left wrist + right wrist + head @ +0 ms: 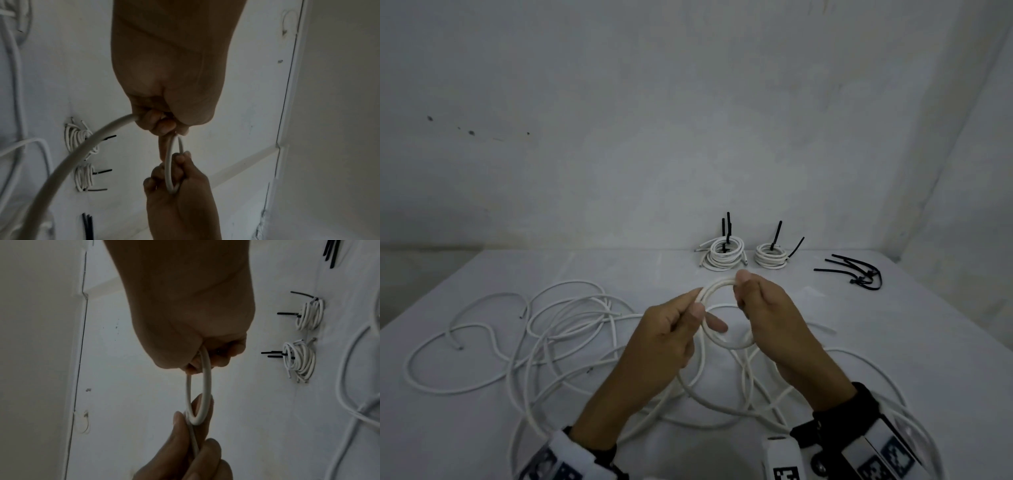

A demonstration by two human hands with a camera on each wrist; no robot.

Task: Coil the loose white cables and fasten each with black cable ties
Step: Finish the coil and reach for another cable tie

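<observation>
Above the middle of the table I hold a small coil of white cable point(732, 343) between both hands. My left hand point(697, 303) pinches its left side, with one finger poking through the ring. My right hand point(741, 289) grips the right side with curled fingers. In the left wrist view the coil point(169, 162) runs from my left hand point(164, 128) to my right hand point(180, 175), and the cable's loose run point(82, 149) trails away from my left hand. In the right wrist view the ring point(206, 382) hangs from my right hand point(205, 363). Loose black cable ties point(859, 272) lie at the far right.
Two tied coils point(724, 257) point(770, 257) with upright black tie tails sit at the back of the white table point(893, 325) near the wall. Loose white cables point(551, 325) sprawl over the left and front of the table, looping under my wrists.
</observation>
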